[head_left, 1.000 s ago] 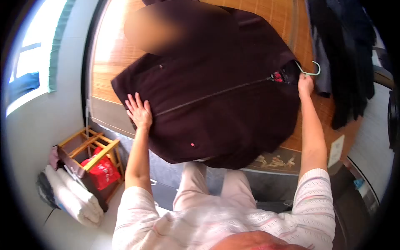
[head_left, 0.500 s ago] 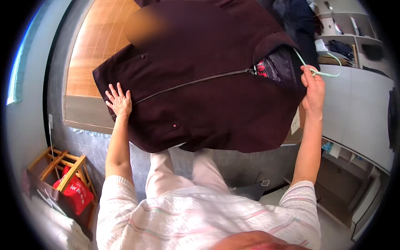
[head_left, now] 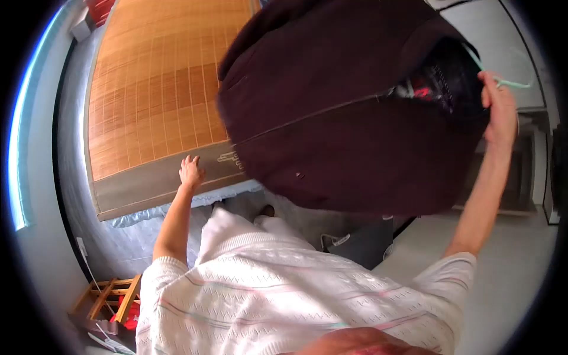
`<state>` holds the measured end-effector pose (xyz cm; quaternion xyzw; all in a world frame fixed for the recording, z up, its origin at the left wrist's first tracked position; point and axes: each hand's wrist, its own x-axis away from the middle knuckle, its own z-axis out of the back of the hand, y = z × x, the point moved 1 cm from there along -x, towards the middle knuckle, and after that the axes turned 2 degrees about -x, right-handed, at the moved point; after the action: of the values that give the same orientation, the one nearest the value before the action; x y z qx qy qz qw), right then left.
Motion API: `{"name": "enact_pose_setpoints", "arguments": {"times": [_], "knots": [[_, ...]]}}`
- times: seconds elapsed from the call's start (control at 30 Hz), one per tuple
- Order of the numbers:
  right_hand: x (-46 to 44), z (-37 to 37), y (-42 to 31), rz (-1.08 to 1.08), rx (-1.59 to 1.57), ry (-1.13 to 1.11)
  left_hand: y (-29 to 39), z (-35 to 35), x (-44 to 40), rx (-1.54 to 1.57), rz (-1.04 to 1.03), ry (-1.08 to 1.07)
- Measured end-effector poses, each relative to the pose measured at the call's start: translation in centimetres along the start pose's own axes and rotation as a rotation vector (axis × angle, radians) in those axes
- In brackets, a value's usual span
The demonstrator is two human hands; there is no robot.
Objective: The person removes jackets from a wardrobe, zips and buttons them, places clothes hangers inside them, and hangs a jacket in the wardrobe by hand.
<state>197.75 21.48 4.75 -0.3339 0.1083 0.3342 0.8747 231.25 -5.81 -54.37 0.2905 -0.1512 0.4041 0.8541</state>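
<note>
Pinching the hanger [head_left: 516, 85], the right hand [head_left: 502, 113] is holding the coat [head_left: 349, 136] at its neck. From there the coat is stretching longways left, hiding the bed's [head_left: 160, 89] right side. Farther off, the empty left hand [head_left: 191, 173] is hanging by the near edge, fingers apart.

At the neck of the jacket [head_left: 355, 145], my right hand [head_left: 502, 112] grips the hanger [head_left: 513, 84]; left of the jacket are my left hand [head_left: 190, 173] and a woven mat [head_left: 154, 89].
</note>
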Motion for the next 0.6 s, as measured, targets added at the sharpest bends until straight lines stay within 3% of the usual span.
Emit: {"name": "enact_pose_setpoints", "arguments": {"times": [0.1, 0.2, 0.23, 0.33, 0.43, 0.47, 0.57, 0.6], "knots": [[2.8, 7.1, -2.5, 0.181, 0.269, 0.017, 3.4, 0.7, -0.5, -0.007, -0.078, 0.047], [3.3, 14.0, -0.2, 0.137, 0.285, 0.096, 8.9, 2.5, -2.5, -0.017, -0.188, 0.062], [4.3, 15.2, -0.7, 0.08, 0.374, 0.228, 11.4, 3.2, -3.2, -0.003, -0.245, 0.069], [6.3, 18.8, -1.5, 0.096, 0.252, 0.117, 21.6, 7.6, -2.9, 0.217, -0.607, 0.248], [6.8, 23.2, -0.9, 0.093, 0.197, 0.063, 33.5, 12.5, -0.5, 0.333, -0.823, 0.323], [6.7, 24.8, -0.1, 0.063, 0.219, 0.073, 37.0, 13.2, -0.7, 0.593, -0.831, 0.109], [7.9, 28.3, 1.7, -0.009, 0.307, -0.016, 46.4, 16.6, 2.7, 0.742, -1.193, 0.118], [7.5, 30.0, 2.4, -0.025, 0.402, -0.007, 48.9, 19.5, 9.0, 0.924, -1.068, -0.125]]}}
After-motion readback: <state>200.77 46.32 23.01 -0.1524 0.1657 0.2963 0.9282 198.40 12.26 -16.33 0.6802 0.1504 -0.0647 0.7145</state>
